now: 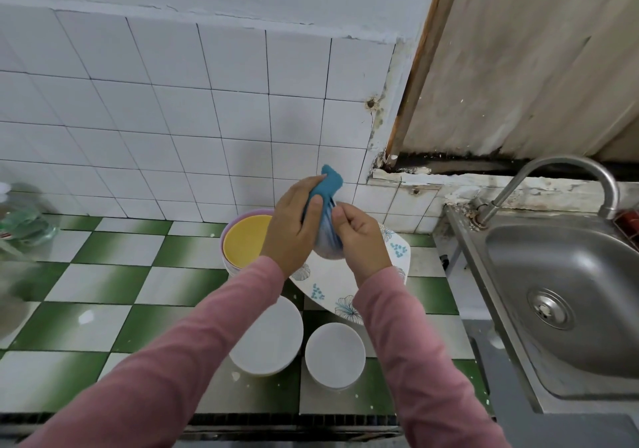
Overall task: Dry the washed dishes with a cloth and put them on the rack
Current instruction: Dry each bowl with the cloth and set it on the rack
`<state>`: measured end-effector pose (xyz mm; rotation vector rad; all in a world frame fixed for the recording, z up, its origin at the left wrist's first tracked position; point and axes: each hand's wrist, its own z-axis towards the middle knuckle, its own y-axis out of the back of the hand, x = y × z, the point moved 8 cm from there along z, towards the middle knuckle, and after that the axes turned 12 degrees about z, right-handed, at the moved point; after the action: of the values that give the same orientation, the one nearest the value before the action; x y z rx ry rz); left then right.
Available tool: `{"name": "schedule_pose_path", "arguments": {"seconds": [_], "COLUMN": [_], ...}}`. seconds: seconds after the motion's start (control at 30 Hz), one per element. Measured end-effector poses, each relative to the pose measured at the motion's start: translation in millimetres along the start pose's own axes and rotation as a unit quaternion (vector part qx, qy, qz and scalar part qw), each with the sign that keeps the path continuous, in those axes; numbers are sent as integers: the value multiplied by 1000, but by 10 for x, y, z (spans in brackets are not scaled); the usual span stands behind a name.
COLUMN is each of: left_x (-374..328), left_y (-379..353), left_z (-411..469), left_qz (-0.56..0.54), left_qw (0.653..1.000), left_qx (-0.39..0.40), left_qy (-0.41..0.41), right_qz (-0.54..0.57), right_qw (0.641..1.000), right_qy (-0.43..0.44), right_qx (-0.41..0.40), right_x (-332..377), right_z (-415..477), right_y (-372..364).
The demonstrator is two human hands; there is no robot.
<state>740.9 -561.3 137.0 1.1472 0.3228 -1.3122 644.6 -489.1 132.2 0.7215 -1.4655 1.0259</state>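
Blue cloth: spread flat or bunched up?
Bunched: the left hand grips the blue cloth as a wad against the small bowl the right hand holds.

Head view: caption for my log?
Left hand holds a blue cloth against a small dish gripped by the right hand, above a floral plate.

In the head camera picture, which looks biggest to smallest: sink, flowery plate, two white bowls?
1. sink
2. flowery plate, partly hidden
3. left white bowl
4. right white bowl, only slightly smaller looking
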Motion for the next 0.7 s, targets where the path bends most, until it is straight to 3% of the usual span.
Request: {"name": "schedule_pose_path", "arguments": {"seconds": [0.07, 0.1, 0.2, 0.23, 0.27, 0.33, 0.43, 0.53, 0.6, 0.7], "left_x": [104, 54, -200, -196, -147, 6, 220, 309, 358, 280], "left_y": [25, 68, 53, 30, 17, 35, -19, -73, -119, -96], "left_z": [35, 41, 3, 21, 48, 91, 65, -1, -70, -180], "left_qz": [-57, -31, 114, 113, 87, -26, -212, -287, -307, -273], "left_qw": [995, 998, 987, 986, 992, 998, 943, 907, 896, 918], "left_qx": [-15, -28, -33, -23, -14, -4, 34, 37, 4, -83], "left_qy": [75, 54, -110, -116, -88, 49, 254, 306, 322, 275], "right_qz": [-12, 8, 64, 55, 44, 44, 171, 355, 422, 505], "right_qw": [1000, 1000, 998, 998, 999, 999, 985, 931, 899, 852], "right_qy": [2, -5, -13, -10, -5, -11, -33, -65, -93, -113], "right_qx": [6, 3, -12, -8, 0, 16, -6, -47, -78, -84], "right_x": [-16, -21, -18, -11, -18, -31, -36, -103, -192, -252], "right_z": [18, 23, 60, 72, 83, 75, 37, 23, 14, 16], "right_y": [6, 30, 98, 87, 79, 67, 161, 200, 157, 15]}}
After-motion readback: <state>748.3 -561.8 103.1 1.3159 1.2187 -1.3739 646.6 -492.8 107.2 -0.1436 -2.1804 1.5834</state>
